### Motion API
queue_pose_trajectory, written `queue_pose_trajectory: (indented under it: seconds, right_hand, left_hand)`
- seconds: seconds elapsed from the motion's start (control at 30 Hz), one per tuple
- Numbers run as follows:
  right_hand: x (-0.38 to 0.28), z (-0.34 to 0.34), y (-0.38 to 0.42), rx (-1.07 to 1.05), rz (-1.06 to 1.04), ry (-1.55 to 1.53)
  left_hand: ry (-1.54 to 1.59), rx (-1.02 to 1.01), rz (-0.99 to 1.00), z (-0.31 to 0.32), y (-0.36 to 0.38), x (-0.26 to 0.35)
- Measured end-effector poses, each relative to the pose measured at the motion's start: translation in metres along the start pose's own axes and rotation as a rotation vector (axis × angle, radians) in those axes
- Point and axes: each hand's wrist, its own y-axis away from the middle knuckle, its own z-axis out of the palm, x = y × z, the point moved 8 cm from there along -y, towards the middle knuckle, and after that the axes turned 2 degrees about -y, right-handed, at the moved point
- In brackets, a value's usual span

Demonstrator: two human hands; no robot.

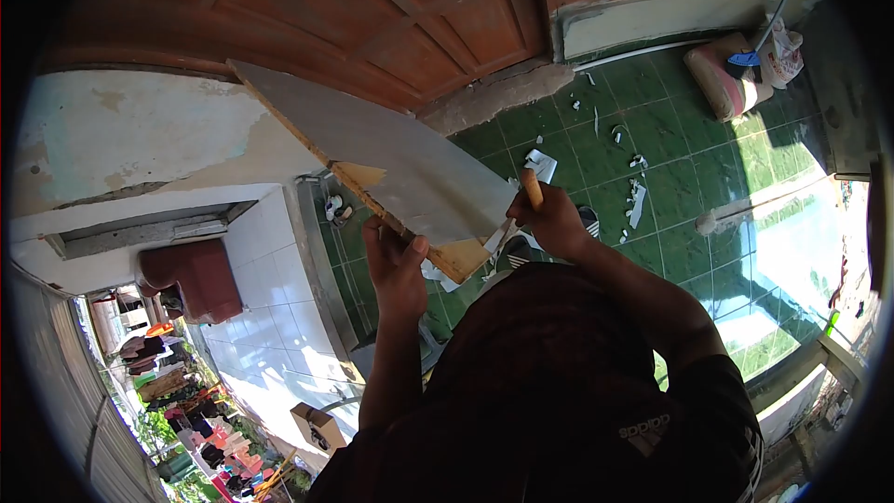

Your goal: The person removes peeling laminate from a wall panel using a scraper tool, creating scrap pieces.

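A long board (410, 154) with a grey surface layer slants across the middle of the view. Bare yellowish wood shows along its left edge and at its near corner. My left hand (396, 261) grips that edge near the corner, thumb on one side and fingers on the other. At the right edge of the board, my right hand (556, 224) is closed around a wooden-handled tool (532, 188). Its handle points up out of the fist; its working end is mostly hidden by the hand. A pale strip (498, 235) hangs just below this fist.
White peeled scraps (636, 203) lie scattered over the green tile floor (689, 177). A brown panelled door (372, 9) stands behind the board. Wrapped bags (731, 79) sit at the far right. On the left are a maroon seat (200, 279) and a cardboard box (317, 428).
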Motion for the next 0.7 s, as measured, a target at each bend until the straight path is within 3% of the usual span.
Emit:
queue_pose_trajectory:
  seconds: [0.33, 0.6, 0.7]
  right_hand:
    - [0.104, -0.085, -0.052, 0.396, -0.044, 0.490]
    - [0.198, -0.242, -0.065, 0.772, 0.139, 0.683]
    - [0.196, -0.295, -0.050, 0.910, 0.174, 0.672]
  left_hand:
    - [-0.025, 0.009, -0.012, -0.009, 0.005, 0.000]
    - [-0.031, 0.028, -0.041, -0.022, 0.015, 0.002]
    - [-0.019, 0.032, -0.034, -0.028, 0.020, -0.001]
